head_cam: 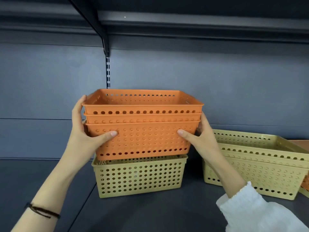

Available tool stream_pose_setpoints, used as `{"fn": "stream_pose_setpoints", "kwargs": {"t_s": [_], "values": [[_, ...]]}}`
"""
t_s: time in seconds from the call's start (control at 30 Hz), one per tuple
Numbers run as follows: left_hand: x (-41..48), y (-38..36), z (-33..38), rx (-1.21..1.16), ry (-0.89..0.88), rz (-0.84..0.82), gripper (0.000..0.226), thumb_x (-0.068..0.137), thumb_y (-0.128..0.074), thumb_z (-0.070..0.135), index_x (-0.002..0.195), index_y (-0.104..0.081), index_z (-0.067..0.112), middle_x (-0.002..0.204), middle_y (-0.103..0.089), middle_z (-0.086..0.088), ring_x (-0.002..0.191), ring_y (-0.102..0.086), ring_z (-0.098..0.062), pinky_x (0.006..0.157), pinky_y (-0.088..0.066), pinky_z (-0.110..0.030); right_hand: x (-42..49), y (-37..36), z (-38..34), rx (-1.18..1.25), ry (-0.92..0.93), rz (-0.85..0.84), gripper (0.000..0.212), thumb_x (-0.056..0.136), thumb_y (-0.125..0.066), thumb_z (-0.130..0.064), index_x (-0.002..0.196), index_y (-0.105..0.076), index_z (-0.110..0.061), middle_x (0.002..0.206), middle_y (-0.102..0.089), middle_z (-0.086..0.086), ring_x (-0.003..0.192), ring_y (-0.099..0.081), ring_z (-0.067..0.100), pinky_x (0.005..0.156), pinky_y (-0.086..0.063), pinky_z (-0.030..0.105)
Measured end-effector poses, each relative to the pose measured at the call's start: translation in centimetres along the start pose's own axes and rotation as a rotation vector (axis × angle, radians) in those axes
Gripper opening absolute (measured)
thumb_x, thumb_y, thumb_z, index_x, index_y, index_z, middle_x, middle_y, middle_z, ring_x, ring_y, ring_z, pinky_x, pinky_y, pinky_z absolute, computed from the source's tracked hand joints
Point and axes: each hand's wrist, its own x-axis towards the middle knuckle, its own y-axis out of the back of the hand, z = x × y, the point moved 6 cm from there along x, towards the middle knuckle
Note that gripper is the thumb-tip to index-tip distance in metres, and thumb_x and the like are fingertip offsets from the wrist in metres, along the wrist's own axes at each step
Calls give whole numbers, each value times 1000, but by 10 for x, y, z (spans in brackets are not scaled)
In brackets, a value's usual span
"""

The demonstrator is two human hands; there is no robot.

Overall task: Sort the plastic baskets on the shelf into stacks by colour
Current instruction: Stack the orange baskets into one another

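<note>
A nested stack of three orange perforated plastic baskets (142, 129) is gripped at its short ends by the left hand (87, 129) and right hand (200, 136), its base seated in a single yellow perforated plastic basket (138, 178) on the dark shelf (150, 215). A yellow basket stack (260, 164) sits toward the shelf's right edge. No writing is legible.

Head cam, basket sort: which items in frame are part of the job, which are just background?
Part of the job:
- orange basket stack, held by left hand and right hand
- single yellow basket beneath it
- yellow basket stack to the right
- shelf they stand on

Background:
- shelf bracket and slotted upright
- bracelet on the left wrist
- white sleeve
</note>
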Motion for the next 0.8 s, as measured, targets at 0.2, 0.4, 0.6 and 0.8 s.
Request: {"fn": "stream_pose_setpoints", "kwargs": {"t_s": [0.2,0.4,0.6,0.8], "values": [[-18,-20,67,-9,-153,2,105,71,-73,-11,145,-16,37,96,-59,52,96,-63,17,71,-52,-8,-26,45,-48,63,117,81,73,72,-78,-19,137,-44,-20,119,-67,-7,108,-63,3,84,-51,17],[-62,-49,93,-49,-111,-19,102,62,-79,9,139,-23,45,97,-71,31,97,-70,0,74,-58,-20,-67,94,-57,51,117,67,78,69,-78,-20,139,-44,-20,117,-69,-9,109,-64,4,87,-52,20],[-114,-82,97,-97,-12,-13,109,52,-95,17,132,-33,58,100,-73,20,97,-70,-6,71,-58,-23,-113,147,-54,60,72,53,108,63,-79,-17,137,-13,-60,112,-70,-6,103,-66,2,78,-54,17],[-167,-117,94,-83,44,-4,103,50,-88,15,128,-35,57,117,-63,18,101,-64,6,77,-53,-13,-158,186,-39,25,-11,-30,104,60,-80,-25,129,-19,-72,133,-55,-8,113,-59,-1,78,-54,14]]}}
